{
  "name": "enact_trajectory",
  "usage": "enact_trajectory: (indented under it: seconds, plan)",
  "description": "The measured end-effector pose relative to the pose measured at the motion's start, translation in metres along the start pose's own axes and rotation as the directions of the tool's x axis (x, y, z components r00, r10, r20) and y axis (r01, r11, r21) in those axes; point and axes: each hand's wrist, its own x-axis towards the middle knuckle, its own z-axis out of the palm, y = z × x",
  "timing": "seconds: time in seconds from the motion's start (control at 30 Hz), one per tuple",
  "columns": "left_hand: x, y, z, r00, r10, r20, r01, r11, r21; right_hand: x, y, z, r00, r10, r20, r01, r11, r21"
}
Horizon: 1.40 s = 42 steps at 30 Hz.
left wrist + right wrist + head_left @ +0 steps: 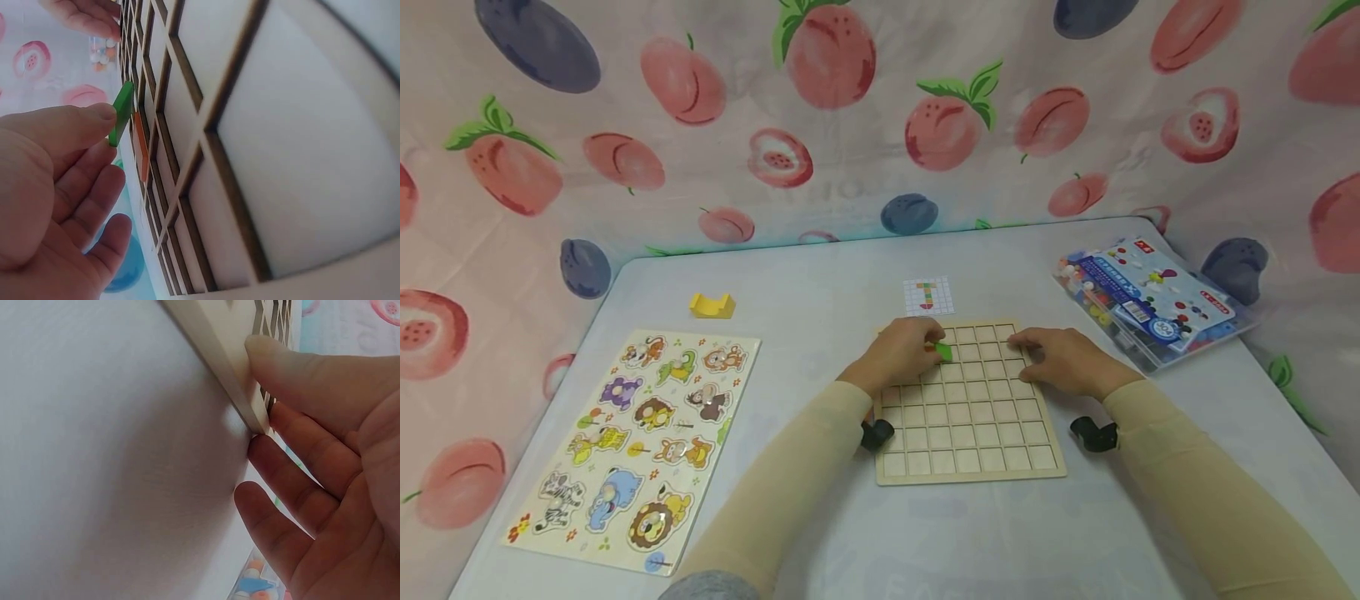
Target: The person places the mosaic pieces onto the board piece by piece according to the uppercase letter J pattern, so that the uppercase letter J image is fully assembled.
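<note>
In the head view, a person's left hand pinches a green tile over the far rows of a wooden grid board on a white table. The tile juts from the fingertips toward the right hand, which touches the board's right edge near its far corner, thumb and forefinger slightly apart. Just beyond the board lies a small printed card; to the right sits a clear plastic case, to the left an animal puzzle with a yellow block past its far edge.

In the left wrist view, thumb and fingers hold the tile by its lower end, the remaining fingers loosely bent. Seen almost edge-on, it is a thin blade, its long axis slanting from lower left to upper right, its free end pointing up beside the grid; whether it touches the board cannot be told. An orange tile shows at the grid just beyond.

In the right wrist view, the thumb rests on the board's rim, fingertips spread around the corner.
</note>
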Motion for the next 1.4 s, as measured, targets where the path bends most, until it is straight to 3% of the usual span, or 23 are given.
enact_trajectory:
  seconds: [1.4]
  plan:
    - [0.0096,-0.0004,0.0081,0.999,0.033,0.024,-0.034,0.998,0.049,0.0007,-0.0011,0.0004,1.0,0.015,0.002,-0.015,1.0,-0.008]
